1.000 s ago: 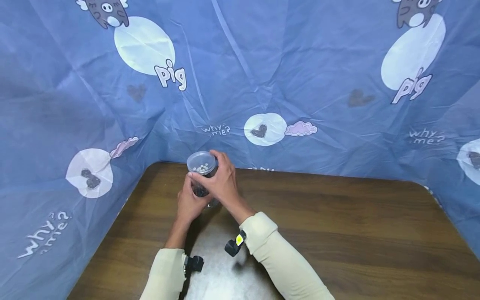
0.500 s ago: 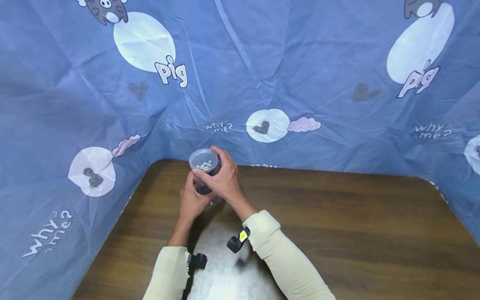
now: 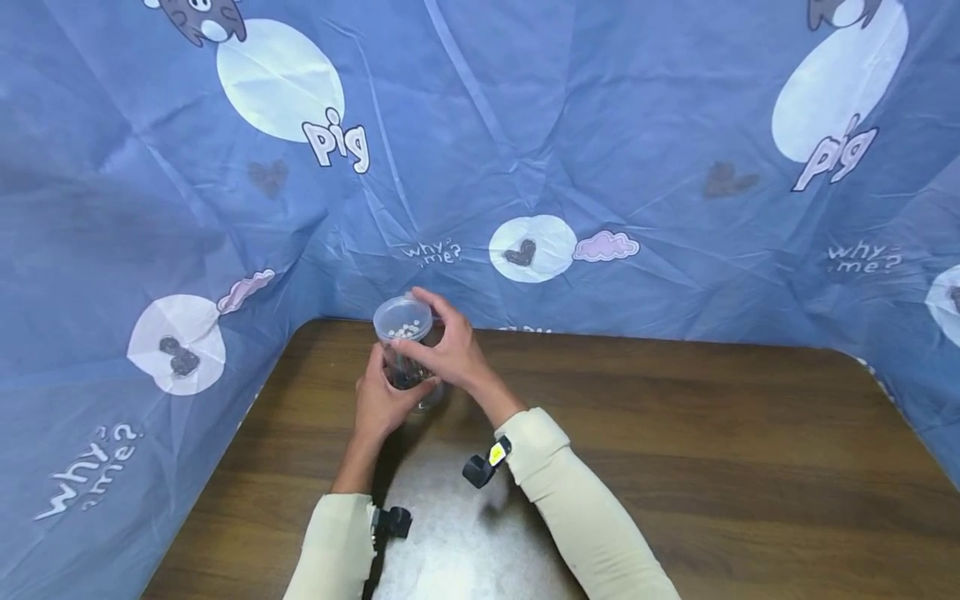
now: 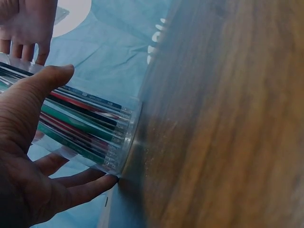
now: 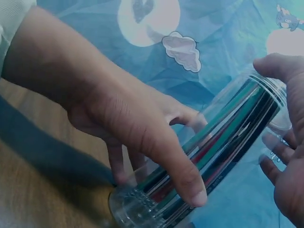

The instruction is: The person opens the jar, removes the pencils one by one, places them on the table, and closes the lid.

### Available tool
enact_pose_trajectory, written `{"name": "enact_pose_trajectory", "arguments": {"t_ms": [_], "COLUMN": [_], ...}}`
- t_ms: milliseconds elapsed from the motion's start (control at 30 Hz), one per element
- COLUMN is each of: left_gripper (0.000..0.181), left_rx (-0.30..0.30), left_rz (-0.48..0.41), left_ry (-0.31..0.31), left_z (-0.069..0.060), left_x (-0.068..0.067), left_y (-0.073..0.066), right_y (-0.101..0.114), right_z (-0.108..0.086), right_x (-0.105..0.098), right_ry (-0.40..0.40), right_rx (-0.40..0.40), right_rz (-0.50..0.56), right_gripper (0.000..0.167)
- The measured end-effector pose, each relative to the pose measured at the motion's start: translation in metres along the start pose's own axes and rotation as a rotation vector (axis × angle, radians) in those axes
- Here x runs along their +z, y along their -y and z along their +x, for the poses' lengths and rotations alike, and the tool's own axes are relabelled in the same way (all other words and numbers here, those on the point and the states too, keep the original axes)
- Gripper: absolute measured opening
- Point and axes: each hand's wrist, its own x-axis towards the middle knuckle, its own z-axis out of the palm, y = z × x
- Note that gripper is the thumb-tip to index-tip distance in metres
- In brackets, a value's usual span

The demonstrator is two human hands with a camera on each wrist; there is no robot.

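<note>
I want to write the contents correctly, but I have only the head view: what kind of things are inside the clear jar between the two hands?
Observer: The left wrist view shows long thin sticks in the jar, with green, red and dark ones among them.
Operator: Thank you. And behind the jar, where are the fingers of the left hand?
Observer: In the left wrist view, its fingers reach round the side opposite its thumb.

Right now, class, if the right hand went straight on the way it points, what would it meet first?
The clear jar, whose top sits between the thumb and fingers of the right hand. Beyond it, probably the blue cloth, though depth is unclear.
</note>
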Motion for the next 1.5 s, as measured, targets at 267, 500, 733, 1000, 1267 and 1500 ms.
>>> {"name": "enact_pose_trajectory", "arguments": {"t_ms": [267, 500, 733, 1000, 1267, 1500], "left_gripper": [0.076, 0.073, 0.072, 0.071, 0.063, 0.067], "left_rx": [0.008, 0.0, 0.014, 0.018, 0.035, 0.03], "left_rz": [0.005, 0.025, 0.021, 0.011, 0.003, 0.02], "left_ry": [-0.02, -0.031, -0.03, -0.029, -0.04, -0.049], "left_z": [-0.001, -0.001, 0.001, 0.0, 0.002, 0.0], "left_x": [-0.001, 0.0, 0.001, 0.0, 0.0, 0.001], "left_y": [0.001, 0.0, 0.0, 0.0, 0.0, 0.001], "right_y": [0.005, 0.006, 0.005, 0.001, -0.001, -0.001], "right_z": [-0.009, -0.014, -0.013, -0.015, -0.014, -0.014], "right_x": [0.022, 0.036, 0.036, 0.038, 0.036, 0.037], "right_ry": [-0.215, -0.404, -0.432, -0.42, -0.386, -0.339], "right_rx": [-0.015, 0.003, -0.007, -0.058, -0.104, -0.093], "right_rz": [-0.144, -0.159, -0.136, -0.076, -0.04, -0.048], "right_gripper": [0.107, 0.101, 0.094, 0.087, 0.082, 0.089]}}
